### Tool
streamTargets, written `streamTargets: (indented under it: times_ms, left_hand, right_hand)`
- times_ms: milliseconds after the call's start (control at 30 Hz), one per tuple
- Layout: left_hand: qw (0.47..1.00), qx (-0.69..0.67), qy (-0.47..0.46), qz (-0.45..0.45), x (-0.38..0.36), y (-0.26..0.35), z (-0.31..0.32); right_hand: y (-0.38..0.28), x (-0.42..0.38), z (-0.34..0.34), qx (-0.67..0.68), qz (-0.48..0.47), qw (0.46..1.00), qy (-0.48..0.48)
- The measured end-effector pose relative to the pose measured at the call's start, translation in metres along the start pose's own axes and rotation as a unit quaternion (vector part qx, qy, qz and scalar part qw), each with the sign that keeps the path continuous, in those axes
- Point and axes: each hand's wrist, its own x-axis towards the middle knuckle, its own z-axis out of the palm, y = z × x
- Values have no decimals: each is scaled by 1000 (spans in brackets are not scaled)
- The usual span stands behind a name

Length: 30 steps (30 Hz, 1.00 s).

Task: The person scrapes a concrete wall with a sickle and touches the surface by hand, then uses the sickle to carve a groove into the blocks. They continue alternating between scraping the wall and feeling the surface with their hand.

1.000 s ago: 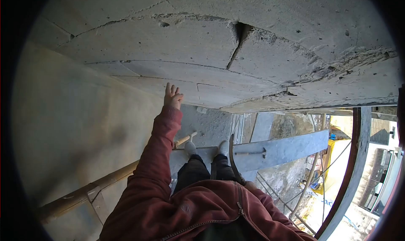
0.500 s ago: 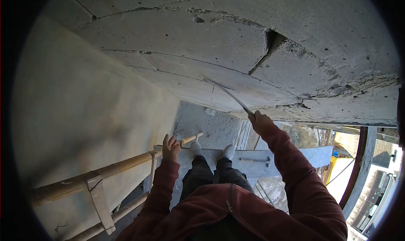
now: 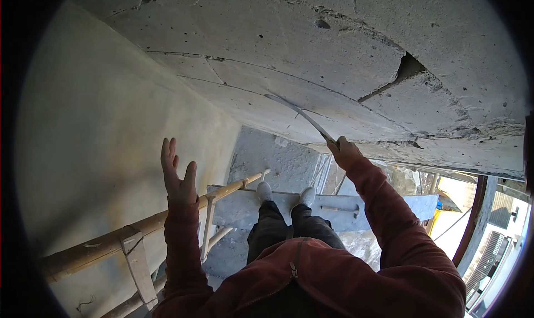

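In my right hand (image 3: 347, 153) I grip one end of a long, thin, slightly bent metal blade (image 3: 311, 121). Its far end meets the grey concrete wall (image 3: 267, 45), just below a long horizontal crack. The exact kind of tool does not show. My left hand (image 3: 179, 176) is raised, its fingers apart and nothing in it, above a bamboo pole (image 3: 153, 223) and near the plastered side wall (image 3: 128, 123).
My feet stand on a narrow plank (image 3: 236, 206), with a hammer (image 3: 340, 208) lying on it to their right. Bamboo poles with a wooden brace (image 3: 138, 262) run along the left. A dark gap (image 3: 409, 67) breaks the wall at upper right. Ground shows below the plank.
My left hand has lifted away from the bamboo pole, moving up and left, and its fingers have spread. The blade stays in my right hand against the wall; the view has shifted slightly.
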Motion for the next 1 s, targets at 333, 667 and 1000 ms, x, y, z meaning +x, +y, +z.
streamTargets:
  times_ms: [333, 667, 1000]
  left_hand:
    - [706, 203, 150, 661, 236, 184, 45]
    - [446, 291, 364, 764, 299, 179, 50]
    - [443, 239, 331, 798, 299, 184, 55]
  right_hand:
    - [5, -7, 4, 73, -29, 997, 12]
    - [-152, 111, 98, 89, -41, 995, -33]
    - [-106, 82, 55, 102, -40, 990, -85]
